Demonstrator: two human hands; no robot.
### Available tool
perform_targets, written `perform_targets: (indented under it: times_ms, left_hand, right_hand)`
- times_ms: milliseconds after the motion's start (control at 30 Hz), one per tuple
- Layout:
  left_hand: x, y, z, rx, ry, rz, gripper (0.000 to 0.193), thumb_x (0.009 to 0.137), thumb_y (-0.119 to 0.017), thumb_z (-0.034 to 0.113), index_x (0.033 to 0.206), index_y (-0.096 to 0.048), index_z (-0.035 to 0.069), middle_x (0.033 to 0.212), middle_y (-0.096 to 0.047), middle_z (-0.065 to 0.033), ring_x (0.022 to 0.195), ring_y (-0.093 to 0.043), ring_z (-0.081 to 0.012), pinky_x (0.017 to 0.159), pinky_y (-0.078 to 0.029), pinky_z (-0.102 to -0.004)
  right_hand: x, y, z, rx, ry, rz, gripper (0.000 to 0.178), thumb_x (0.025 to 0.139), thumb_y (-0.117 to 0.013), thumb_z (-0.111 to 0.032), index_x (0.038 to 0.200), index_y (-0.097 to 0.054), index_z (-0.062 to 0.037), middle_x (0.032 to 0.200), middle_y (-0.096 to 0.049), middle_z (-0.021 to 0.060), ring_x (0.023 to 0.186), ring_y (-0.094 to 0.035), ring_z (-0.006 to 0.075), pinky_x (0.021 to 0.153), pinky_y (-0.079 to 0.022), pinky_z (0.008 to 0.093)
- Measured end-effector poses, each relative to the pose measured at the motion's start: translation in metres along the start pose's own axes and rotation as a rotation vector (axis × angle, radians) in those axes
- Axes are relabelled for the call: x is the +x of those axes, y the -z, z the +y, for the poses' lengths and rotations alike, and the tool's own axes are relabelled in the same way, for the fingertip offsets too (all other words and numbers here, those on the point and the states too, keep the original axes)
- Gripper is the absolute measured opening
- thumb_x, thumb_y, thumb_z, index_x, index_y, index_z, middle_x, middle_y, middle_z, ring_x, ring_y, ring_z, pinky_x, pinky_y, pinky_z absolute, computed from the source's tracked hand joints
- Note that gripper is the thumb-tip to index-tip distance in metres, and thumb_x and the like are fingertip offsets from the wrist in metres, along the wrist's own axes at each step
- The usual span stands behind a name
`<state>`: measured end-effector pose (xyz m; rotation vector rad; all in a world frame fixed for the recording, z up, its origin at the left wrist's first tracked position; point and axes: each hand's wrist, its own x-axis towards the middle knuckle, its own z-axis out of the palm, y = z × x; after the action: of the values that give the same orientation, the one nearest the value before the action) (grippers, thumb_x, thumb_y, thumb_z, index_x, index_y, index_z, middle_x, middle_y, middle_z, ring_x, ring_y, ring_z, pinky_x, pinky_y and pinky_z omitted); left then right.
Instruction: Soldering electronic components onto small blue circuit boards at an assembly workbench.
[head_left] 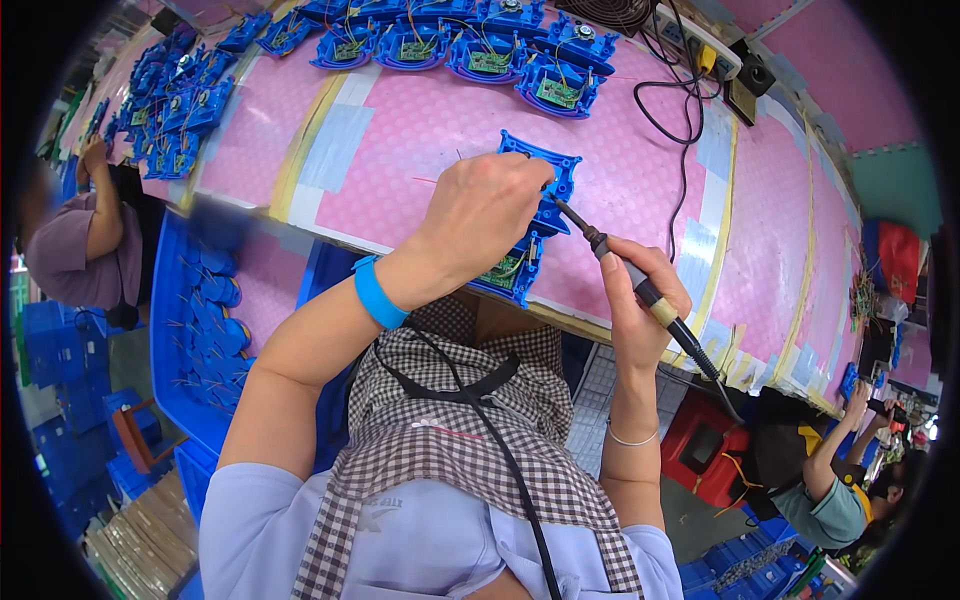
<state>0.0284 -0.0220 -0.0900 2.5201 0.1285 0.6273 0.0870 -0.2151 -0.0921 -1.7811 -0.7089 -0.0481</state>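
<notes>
In my right hand [640, 295] is a soldering iron [640, 283], gripped like a pen with its dark tip slanting up and left. That tip reaches the blue plastic housing [565, 172] at the table's front middle. Over the same housing bends my left hand [490, 205], its fingers pinched at the housing's inside; what they hold, if anything, is hidden behind them. Toward me, the lower part of the blue piece shows a green circuit board [505, 272] with thin wires, near the table edge. A blue band circles my left wrist.
Several blue housings with circuit boards [488, 62] line the far edge, with more piled at far left. A power strip [700, 45] and black cables lie at the far right. A blue bin [172, 330] of blue parts stands left. Other people work at both sides.
</notes>
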Motion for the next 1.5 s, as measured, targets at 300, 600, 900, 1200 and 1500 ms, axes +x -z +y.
perform_targets:
  times_ms: [300, 600, 900, 1200, 1500]
  left_hand:
    - [-0.038, 0.062, -0.011, -0.263, 0.486, 0.342, 0.012, 0.081, -0.072, 0.011, 0.089, -0.07, 0.003, 0.075, -0.064, -0.0059, 0.07, -0.058, -0.0136, 0.057, -0.043, -0.0274]
    - [-0.025, 0.021, -0.022, -0.063, 0.298, 0.236, 0.019, 0.077, -0.075, 0.019, 0.082, -0.071, 0.001, 0.074, -0.066, -0.0118, 0.057, -0.055, -0.0175, 0.054, -0.042, -0.0304]
    - [-0.013, 0.001, -0.003, -0.796, 0.507, 0.299, 0.008, 0.082, -0.071, 0.006, 0.084, -0.071, -0.001, 0.078, -0.068, -0.0025, 0.07, -0.059, -0.0048, 0.059, -0.048, -0.0243]
    - [-0.005, 0.01, -0.005, -0.109, 0.161, -0.101, 0.013, 0.077, -0.068, 0.012, 0.085, -0.072, 0.003, 0.08, -0.068, -0.013, 0.07, -0.066, -0.0271, 0.065, -0.052, -0.0347]
    - [-0.002, 0.005, -0.004, -0.068, 0.156, -0.114, 0.014, 0.076, -0.067, 0.012, 0.085, -0.072, 0.003, 0.079, -0.068, -0.0137, 0.072, -0.067, -0.0283, 0.066, -0.052, -0.0369]
  right_hand:
    - [-0.003, 0.01, -0.001, 0.094, -0.088, 0.032, 0.015, 0.078, -0.07, 0.0, 0.092, -0.069, 0.0022, 0.079, -0.065, 0.007, 0.07, -0.058, 0.0117, 0.063, -0.043, 0.023]
    - [-0.006, 0.005, 0.0, 0.105, -0.109, 0.039, 0.015, 0.083, -0.067, -0.004, 0.097, -0.068, 0.0029, 0.08, -0.064, 0.0034, 0.063, -0.052, 0.0063, 0.057, -0.039, 0.0191]
    - [-0.001, -0.002, 0.002, 0.005, 0.026, 0.025, 0.015, 0.077, -0.071, 0.001, 0.092, -0.07, 0.0016, 0.077, -0.066, 0.0075, 0.065, -0.058, 0.0117, 0.059, -0.044, 0.0225]
    - [-0.002, 0.001, -0.002, 0.026, -0.005, 0.056, 0.015, 0.078, -0.07, 0.002, 0.093, -0.07, 0.0014, 0.073, -0.062, 0.0048, 0.063, -0.055, 0.0093, 0.056, -0.04, 0.0212]
    - [-0.003, 0.002, -0.001, 0.034, 0.003, 0.059, 0.015, 0.078, -0.07, 0.001, 0.093, -0.069, 0.0018, 0.076, -0.064, 0.0058, 0.065, -0.056, 0.0102, 0.058, -0.042, 0.0221]
